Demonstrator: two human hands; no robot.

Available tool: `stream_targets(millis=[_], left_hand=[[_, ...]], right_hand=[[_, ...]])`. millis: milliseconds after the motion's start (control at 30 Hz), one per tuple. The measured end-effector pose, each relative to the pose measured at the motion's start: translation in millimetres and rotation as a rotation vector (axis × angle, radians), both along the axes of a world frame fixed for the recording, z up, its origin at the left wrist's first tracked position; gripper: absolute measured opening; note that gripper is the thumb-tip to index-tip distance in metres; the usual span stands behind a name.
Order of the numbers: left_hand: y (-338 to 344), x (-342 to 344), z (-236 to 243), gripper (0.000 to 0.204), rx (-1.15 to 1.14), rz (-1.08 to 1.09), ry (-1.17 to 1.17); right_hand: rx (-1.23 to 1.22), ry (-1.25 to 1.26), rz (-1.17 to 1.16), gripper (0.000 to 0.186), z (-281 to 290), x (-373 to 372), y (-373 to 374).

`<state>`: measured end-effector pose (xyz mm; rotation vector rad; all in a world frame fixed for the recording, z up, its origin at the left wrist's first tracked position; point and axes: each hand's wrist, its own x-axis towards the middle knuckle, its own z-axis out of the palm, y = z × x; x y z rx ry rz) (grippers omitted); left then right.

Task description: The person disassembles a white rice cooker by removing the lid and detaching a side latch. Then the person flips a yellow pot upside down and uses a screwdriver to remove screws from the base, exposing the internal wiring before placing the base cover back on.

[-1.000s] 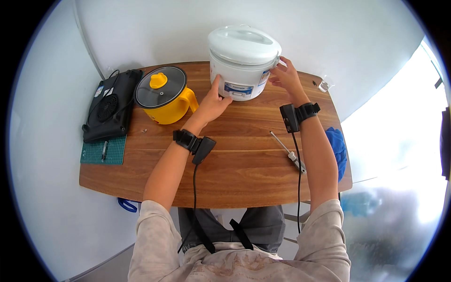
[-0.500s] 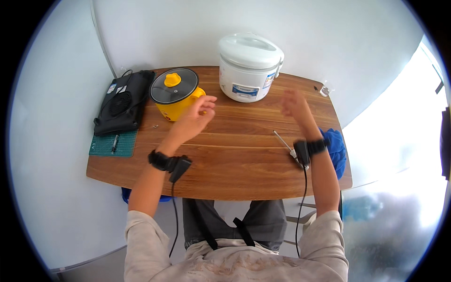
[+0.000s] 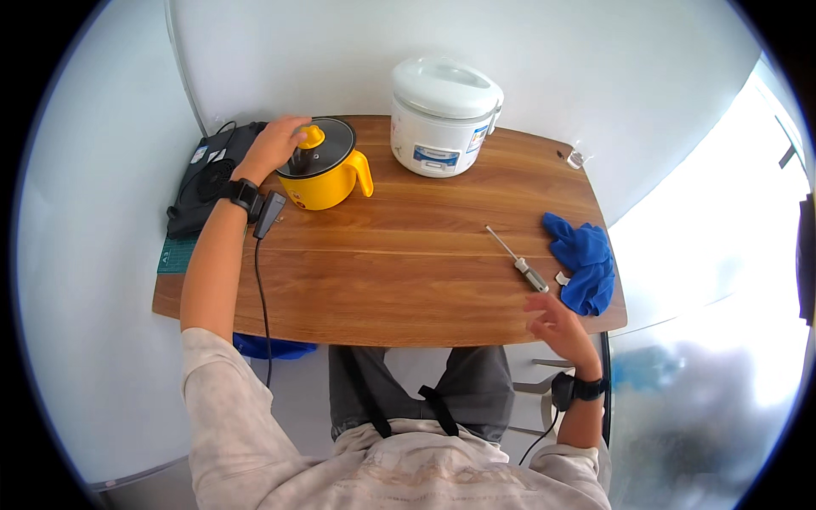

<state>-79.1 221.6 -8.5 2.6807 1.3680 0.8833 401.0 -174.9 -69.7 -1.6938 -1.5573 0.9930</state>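
My left hand (image 3: 274, 149) is over the left side of the yellow electric pot (image 3: 316, 192), its fingers apart at the left side of the yellow knob (image 3: 314, 136) on the dark glass lid (image 3: 334, 157). Whether the fingertips touch the knob cannot be made out. The pot's handle (image 3: 362, 172) points right. My right hand (image 3: 559, 327) hangs over the table's front right edge with fingers parted and nothing in them. Just beyond it lies a screwdriver (image 3: 529, 274) with a grey and white grip, beside a crumpled blue cloth (image 3: 585, 259).
A white rice cooker (image 3: 442, 127) with its lid closed stands at the back middle. On the left, a black flat appliance (image 3: 200, 191) with a cord rests partly over a green cutting mat (image 3: 174, 257). A small clear item (image 3: 577, 159) sits at the far right corner of the wooden table (image 3: 408, 280).
My left hand has moved left and away from me, from the pot's handle side to its lid knob. My right hand has drawn back toward me to the front edge, uncovering the screwdriver and cloth.
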Motion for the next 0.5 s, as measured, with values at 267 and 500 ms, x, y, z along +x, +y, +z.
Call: stream_targets(millis=[267,500], left_hand=[[8,20,8,0.026,-0.164,0.060,0.052],[0,16,21,0.021,-0.081,0.086,-0.028]], right_hand=[[-0.088,0.006,-0.056,0.044,-6,-2,-36],[-0.083,0.032,-0.039,0.042,-13,-7,-42]])
